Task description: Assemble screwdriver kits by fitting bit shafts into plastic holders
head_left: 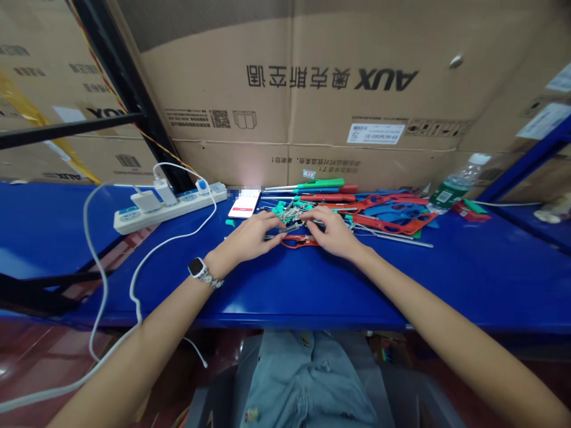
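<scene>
Broad, matte brown carton [289, 38], printed, upright beyond both hands; smooth, glossy blue tabletop [276, 285] under them. Flat red and blue molded casings [392, 211] spread right of the grip, cut with rounded openings. White power strip [176, 205], long and block-shaped, left of the grip; clear ribbed bottle [452, 187], green label, far right. Left hand [259, 235] and right hand [332, 232] curved inward, fingers bent; whether either pinches anything, cannot tell. Flat phone [244, 203] just beyond the left hand. Slim red casing [304, 238], looped at one end, between the hands, near the fingertips
</scene>
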`<state>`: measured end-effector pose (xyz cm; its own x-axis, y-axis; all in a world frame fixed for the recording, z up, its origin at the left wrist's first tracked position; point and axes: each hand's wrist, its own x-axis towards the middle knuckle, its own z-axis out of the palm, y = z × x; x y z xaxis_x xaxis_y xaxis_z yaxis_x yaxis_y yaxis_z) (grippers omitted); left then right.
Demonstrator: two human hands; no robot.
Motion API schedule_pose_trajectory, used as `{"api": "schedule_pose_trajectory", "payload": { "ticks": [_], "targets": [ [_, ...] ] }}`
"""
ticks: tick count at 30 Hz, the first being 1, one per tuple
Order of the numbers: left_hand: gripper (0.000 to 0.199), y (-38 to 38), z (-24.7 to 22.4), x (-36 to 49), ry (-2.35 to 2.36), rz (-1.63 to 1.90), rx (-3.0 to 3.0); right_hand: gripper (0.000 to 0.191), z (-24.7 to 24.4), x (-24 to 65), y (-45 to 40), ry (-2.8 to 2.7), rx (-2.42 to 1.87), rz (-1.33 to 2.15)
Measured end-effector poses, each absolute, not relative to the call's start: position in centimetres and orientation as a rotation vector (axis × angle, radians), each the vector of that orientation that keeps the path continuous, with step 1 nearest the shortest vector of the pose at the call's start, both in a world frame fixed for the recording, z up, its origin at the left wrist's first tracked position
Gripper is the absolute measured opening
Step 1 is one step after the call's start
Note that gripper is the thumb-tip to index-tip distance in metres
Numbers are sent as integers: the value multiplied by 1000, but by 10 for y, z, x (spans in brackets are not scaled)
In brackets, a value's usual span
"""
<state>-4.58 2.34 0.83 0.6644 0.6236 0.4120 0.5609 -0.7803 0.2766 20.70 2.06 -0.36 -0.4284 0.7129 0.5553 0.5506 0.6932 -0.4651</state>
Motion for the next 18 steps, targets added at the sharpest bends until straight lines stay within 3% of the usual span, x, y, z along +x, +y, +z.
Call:
{"api": "schedule_pose_trajectory", "payload": {
  "ticks": [18],
  "targets": [
    [17,70,18,52,917,633,2793,19,-4,286,9,-1981,-1426,138]
  ]
}}
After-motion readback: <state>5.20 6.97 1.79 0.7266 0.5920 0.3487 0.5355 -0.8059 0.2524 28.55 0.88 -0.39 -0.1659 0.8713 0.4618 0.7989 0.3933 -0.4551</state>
